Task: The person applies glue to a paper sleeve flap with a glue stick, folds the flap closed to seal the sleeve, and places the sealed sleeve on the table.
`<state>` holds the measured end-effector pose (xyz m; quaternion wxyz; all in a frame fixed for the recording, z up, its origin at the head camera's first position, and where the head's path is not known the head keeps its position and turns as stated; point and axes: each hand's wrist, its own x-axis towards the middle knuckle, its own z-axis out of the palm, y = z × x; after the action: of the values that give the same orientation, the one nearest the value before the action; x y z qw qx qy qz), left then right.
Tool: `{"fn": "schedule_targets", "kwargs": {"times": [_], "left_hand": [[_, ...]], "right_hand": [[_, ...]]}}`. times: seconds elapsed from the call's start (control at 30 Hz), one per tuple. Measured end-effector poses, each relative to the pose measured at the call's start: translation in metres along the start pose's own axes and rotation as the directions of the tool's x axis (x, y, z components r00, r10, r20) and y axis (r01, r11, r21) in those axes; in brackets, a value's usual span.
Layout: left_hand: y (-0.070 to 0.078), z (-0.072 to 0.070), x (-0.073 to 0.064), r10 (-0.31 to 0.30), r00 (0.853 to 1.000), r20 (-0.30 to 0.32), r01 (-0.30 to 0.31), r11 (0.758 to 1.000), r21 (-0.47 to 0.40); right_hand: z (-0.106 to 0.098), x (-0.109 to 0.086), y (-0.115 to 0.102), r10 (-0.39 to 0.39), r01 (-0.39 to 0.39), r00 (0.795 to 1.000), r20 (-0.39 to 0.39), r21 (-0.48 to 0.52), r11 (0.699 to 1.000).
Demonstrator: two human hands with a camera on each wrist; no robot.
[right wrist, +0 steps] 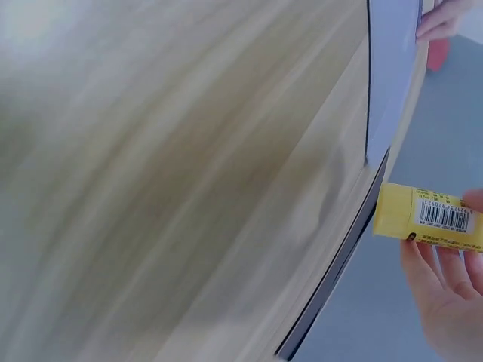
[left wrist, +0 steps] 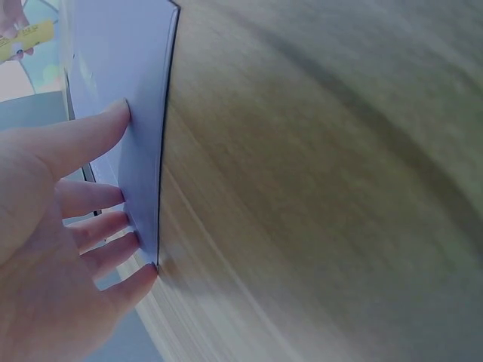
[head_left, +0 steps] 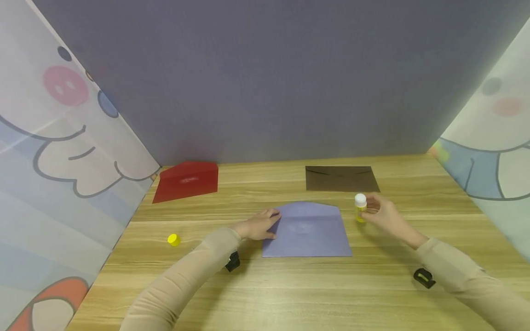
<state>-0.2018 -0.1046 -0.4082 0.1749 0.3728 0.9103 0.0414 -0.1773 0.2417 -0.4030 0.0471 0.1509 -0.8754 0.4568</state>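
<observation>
A lavender envelope (head_left: 308, 234) lies on the table in front of the person, its flap spread toward the back. The left hand (head_left: 258, 226) rests on the envelope's left side with fingers spread; in the left wrist view its thumb (left wrist: 113, 121) and fingertips touch the paper near the edge. To the right of the envelope, the right hand (head_left: 385, 215) holds a yellow glue stick (head_left: 360, 209) upright, white end up. The right wrist view shows a barcode on the glue stick (right wrist: 430, 217), between thumb and fingers.
A yellow cap (head_left: 174, 240) sits on the wooden table (head_left: 290, 294) at the left. Behind lie a red envelope (head_left: 188, 181) on the left and a dark brown envelope (head_left: 341, 178) on the right. A grey panel (head_left: 281, 82) stands along the back edge, with cartoon-printed sheets at both sides.
</observation>
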Motion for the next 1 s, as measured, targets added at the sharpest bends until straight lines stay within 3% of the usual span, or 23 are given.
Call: {"fn": "schedule_targets", "kwargs": {"times": [0.2, 0.23, 0.43, 0.5, 0.83, 1.0], "left_hand": [[-0.002, 0.001, 0.002, -0.006, 1.000, 0.010, 0.006, 0.999, -0.039], [-0.008, 0.008, 0.004, 0.016, 1.000, -0.008, -0.017, 0.999, -0.042], [-0.006, 0.004, 0.001, 0.016, 1.000, -0.006, -0.016, 0.999, -0.043], [0.002, -0.003, -0.003, -0.007, 1.000, 0.017, 0.007, 0.999, -0.039], [-0.001, 0.002, 0.000, 0.007, 1.000, 0.006, -0.007, 1.000, -0.029], [0.000, 0.002, 0.000, 0.017, 1.000, 0.000, -0.017, 1.000, -0.018]], "right_hand": [[-0.016, -0.006, 0.008, 0.030, -0.031, 0.999, -0.036, -0.037, 0.999], [-0.019, -0.007, 0.009, 0.038, -0.040, 0.999, -0.035, -0.040, 0.998], [-0.034, -0.014, 0.015, 0.114, -0.115, 0.993, -0.020, -0.067, 0.991], [-0.037, -0.016, 0.018, 0.141, -0.141, 0.990, -0.018, -0.066, 0.988], [-0.047, -0.017, 0.036, 0.196, -0.195, 0.980, -0.046, 0.026, 0.980], [-0.049, -0.019, 0.036, 0.208, -0.209, 0.976, -0.058, -0.013, 0.978]]}}
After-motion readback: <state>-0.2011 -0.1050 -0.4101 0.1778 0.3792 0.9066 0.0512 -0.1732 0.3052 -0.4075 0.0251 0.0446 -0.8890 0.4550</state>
